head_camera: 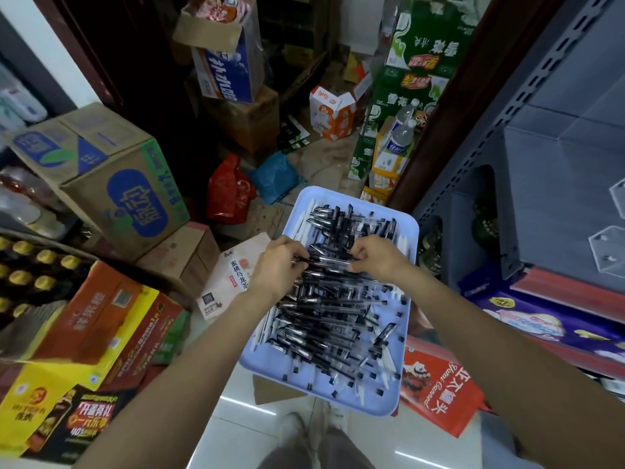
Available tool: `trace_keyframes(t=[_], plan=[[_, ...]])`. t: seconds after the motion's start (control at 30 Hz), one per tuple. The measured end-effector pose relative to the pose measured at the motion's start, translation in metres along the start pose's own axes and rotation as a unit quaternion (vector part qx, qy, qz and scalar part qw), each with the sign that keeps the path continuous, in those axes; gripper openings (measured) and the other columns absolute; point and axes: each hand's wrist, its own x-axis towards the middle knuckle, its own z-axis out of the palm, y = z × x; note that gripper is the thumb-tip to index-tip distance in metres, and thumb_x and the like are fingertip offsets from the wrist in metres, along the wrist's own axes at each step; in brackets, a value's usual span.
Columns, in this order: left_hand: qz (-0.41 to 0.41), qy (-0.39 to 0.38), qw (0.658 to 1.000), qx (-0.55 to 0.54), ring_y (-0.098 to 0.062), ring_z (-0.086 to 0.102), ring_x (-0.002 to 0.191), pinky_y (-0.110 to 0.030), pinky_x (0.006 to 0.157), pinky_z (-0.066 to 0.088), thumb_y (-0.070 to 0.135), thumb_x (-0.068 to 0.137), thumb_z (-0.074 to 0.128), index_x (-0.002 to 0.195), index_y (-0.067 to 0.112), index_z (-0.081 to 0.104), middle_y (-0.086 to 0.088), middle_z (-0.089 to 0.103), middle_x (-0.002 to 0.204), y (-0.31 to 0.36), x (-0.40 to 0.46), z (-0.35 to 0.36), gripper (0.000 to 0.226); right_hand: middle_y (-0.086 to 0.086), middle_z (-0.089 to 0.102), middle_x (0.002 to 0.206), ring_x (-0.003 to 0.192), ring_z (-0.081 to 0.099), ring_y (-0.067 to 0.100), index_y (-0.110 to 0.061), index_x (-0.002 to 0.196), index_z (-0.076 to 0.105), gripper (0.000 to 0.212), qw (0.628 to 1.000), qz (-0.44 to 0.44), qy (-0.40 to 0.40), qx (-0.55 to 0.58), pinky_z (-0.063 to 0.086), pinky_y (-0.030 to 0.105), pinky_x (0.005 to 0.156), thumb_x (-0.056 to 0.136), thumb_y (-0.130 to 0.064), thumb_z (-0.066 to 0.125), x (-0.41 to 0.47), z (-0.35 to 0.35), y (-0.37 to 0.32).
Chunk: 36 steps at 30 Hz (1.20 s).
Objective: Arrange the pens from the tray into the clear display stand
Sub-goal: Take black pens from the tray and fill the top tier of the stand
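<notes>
A light blue tray (pixel 404 336) sits in front of me, heaped with several black-capped clear pens (pixel 324 316) and some white ones. Both hands are over the tray's middle. My left hand (pixel 277 262) and my right hand (pixel 378 257) each pinch an end of one clear pen with a black tip (pixel 326 261), held crosswise just above the pile. The clear display stand (pixel 608 252) shows as transparent compartments on the grey shelf at the right edge.
Cardboard drink cartons (pixel 111 184) are stacked to the left, and colourful boxes (pixel 81 336) lie at lower left. A grey metal shelf unit (pixel 541 157) stands at the right with red and purple boxes (pixel 548 319) below it. Bags and boxes litter the floor behind the tray.
</notes>
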Motion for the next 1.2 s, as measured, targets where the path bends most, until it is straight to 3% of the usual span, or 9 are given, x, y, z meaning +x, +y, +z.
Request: trace_keyframes(t=[0.07, 0.13, 0.37, 0.53, 0.67, 0.73, 0.87, 1.0, 1.2], plan=[[-0.002, -0.005, 1.000, -0.022, -0.023, 0.060, 0.097, -0.028, 0.090, 0.047, 0.009, 0.085, 0.065, 0.097, 0.010, 0.067, -0.006, 0.055, 0.106, 0.001, -0.001, -0.002, 0.013, 0.006, 0.055, 0.085, 0.082, 0.055, 0.023, -0.007, 0.087, 0.062, 0.006, 1.000, -0.007, -0.014, 0.010, 0.042, 0.033, 0.080, 0.087, -0.012, 0.064, -0.002, -0.003, 0.001], [0.003, -0.009, 1.000, -0.026, -0.019, 0.059, 0.097, -0.018, 0.086, 0.042, 0.010, 0.085, 0.065, 0.098, 0.009, 0.067, -0.005, 0.056, 0.107, 0.001, 0.000, -0.003, 0.013, 0.004, 0.029, 0.060, 0.055, 0.032, 0.017, -0.014, 0.058, 0.036, 0.040, 0.999, -0.016, -0.015, 0.037, 0.028, 0.026, 0.063, 0.088, -0.012, 0.063, -0.002, -0.005, 0.003], [-0.024, 0.067, 0.984, -0.163, -0.005, 0.056, 0.074, -0.002, 0.062, 0.039, 0.015, 0.089, 0.061, 0.082, 0.015, 0.066, -0.001, 0.062, 0.094, 0.025, -0.001, -0.020, 0.008, 0.008, 0.021, 0.057, 0.051, 0.022, 0.017, -0.003, 0.060, 0.034, 0.042, 0.991, -0.037, 0.084, 0.100, 0.021, 0.023, 0.057, 0.090, -0.015, 0.061, -0.029, -0.012, -0.001], [-0.017, -0.070, 0.945, -0.319, -0.007, 0.061, 0.077, -0.019, 0.073, 0.048, 0.028, 0.094, 0.052, 0.095, 0.008, 0.067, -0.002, 0.066, 0.084, 0.093, 0.007, -0.041, 0.025, -0.002, 0.032, 0.048, 0.041, 0.030, 0.008, -0.006, 0.059, 0.051, 0.036, 0.964, -0.066, 0.178, 0.186, 0.024, 0.023, 0.054, 0.089, -0.021, 0.063, -0.053, -0.035, -0.011], [0.031, -0.024, 0.931, -0.362, 0.002, 0.054, 0.058, -0.010, 0.058, 0.043, 0.025, 0.088, 0.063, 0.085, 0.005, 0.069, 0.001, 0.061, 0.068, 0.152, 0.014, -0.051, 0.021, -0.002, 0.022, 0.050, 0.051, 0.021, 0.013, -0.011, 0.051, 0.034, 0.049, 0.940, -0.110, 0.236, 0.219, 0.020, 0.028, 0.057, 0.086, -0.022, 0.066, -0.078, -0.067, -0.015], [0.041, -0.038, 0.914, -0.403, -0.004, 0.056, 0.058, -0.015, 0.059, 0.048, 0.020, 0.087, 0.065, 0.080, 0.003, 0.067, -0.003, 0.059, 0.065, 0.180, 0.015, -0.054, 0.018, -0.004, 0.029, 0.046, 0.050, 0.027, 0.011, -0.013, 0.047, 0.045, 0.045, 0.929, -0.117, 0.261, 0.236, 0.025, 0.025, 0.054, 0.084, -0.021, 0.068, -0.095, -0.085, -0.010], [0.132, -0.044, 0.923, -0.359, -0.014, 0.058, 0.072, -0.035, 0.079, 0.050, 0.019, 0.086, 0.065, 0.079, 0.005, 0.069, -0.004, 0.063, 0.071, 0.236, 0.023, -0.054, 0.016, -0.002, 0.044, 0.049, 0.051, 0.040, 0.013, -0.011, 0.055, 0.054, 0.034, 0.915, -0.106, 0.306, 0.238, 0.034, 0.025, 0.057, 0.080, -0.023, 0.072, -0.128, -0.125, 0.012], [0.224, -0.022, 0.937, -0.267, -0.022, 0.063, 0.069, -0.041, 0.079, 0.052, 0.024, 0.085, 0.067, 0.067, 0.014, 0.068, -0.006, 0.064, 0.066, 0.295, 0.036, -0.051, 0.020, -0.004, 0.064, 0.081, 0.073, 0.061, 0.010, -0.021, 0.115, 0.055, 0.041, 0.884, -0.064, 0.358, 0.293, 0.052, 0.028, 0.074, 0.079, -0.029, 0.072, -0.163, -0.175, 0.050], [0.308, -0.031, 0.947, -0.091, 0.012, 0.052, 0.049, -0.007, 0.053, 0.037, 0.027, 0.081, 0.071, 0.056, 0.035, 0.056, 0.017, 0.056, 0.053, 0.395, 0.045, -0.027, 0.030, 0.006, 0.061, 0.079, 0.061, 0.060, 0.003, -0.004, 0.105, 0.062, 0.017, 0.826, -0.163, 0.406, 0.356, 0.045, 0.011, 0.053, 0.089, -0.007, 0.059, -0.212, -0.246, 0.112]])
